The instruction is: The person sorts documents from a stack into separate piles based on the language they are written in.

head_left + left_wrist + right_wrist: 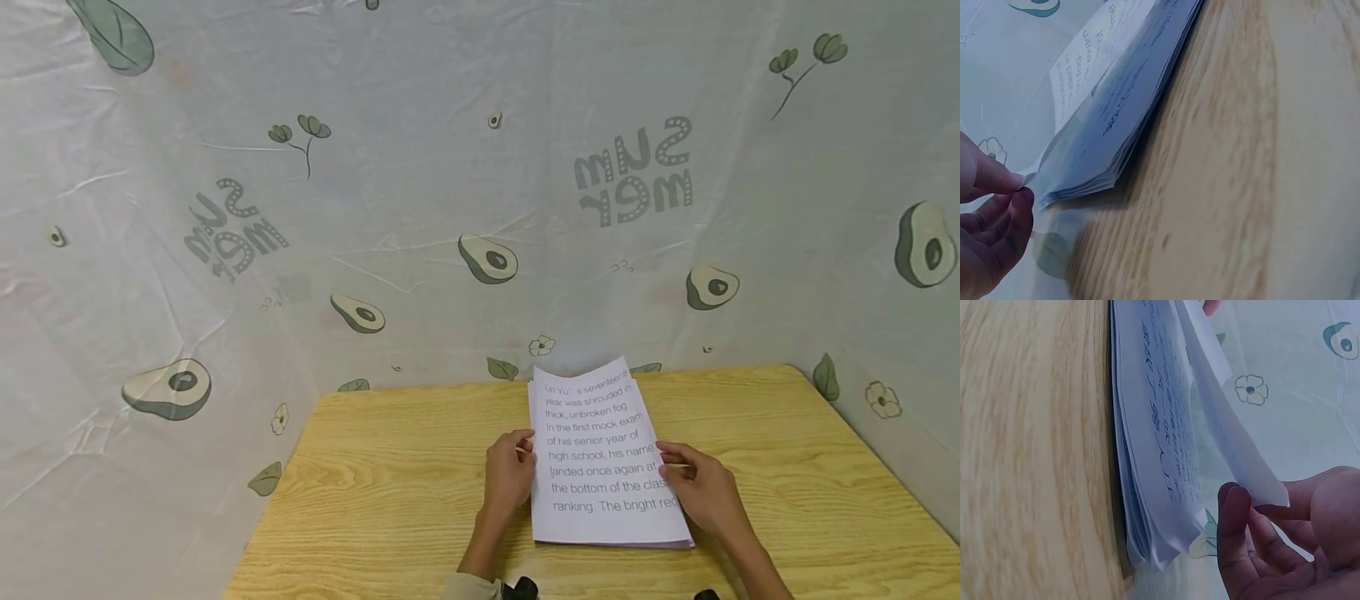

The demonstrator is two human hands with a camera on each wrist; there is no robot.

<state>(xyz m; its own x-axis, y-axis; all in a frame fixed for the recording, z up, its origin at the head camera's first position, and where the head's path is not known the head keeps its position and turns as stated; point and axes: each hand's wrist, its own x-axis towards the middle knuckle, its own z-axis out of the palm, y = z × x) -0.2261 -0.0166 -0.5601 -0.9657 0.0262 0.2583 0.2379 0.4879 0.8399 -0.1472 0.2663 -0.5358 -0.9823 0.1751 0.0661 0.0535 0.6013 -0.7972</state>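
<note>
A printed sheet of paper point(600, 454), with large English text, lies over a stack of paper in the head view. My left hand point(510, 473) pinches its left edge between thumb and fingers. Opposite it, my right hand point(701, 487) pinches the right edge. In the left wrist view the left hand point(994, 219) holds a sheet corner raised above the stack point(1116, 119), whose top page bears handwriting. The right wrist view has the right hand point(1279, 531) gripping the lifted sheet point(1232, 437), with a gap between it and the handwritten pages point(1157, 444) below.
The stack rests on a wood-grain table point(405, 475). Behind the table's far edge hangs a pale cloth point(420, 183) printed with avocados, flowers and leaves, which also covers the sides. A beige sleeve point(471, 586) shows at the left forearm.
</note>
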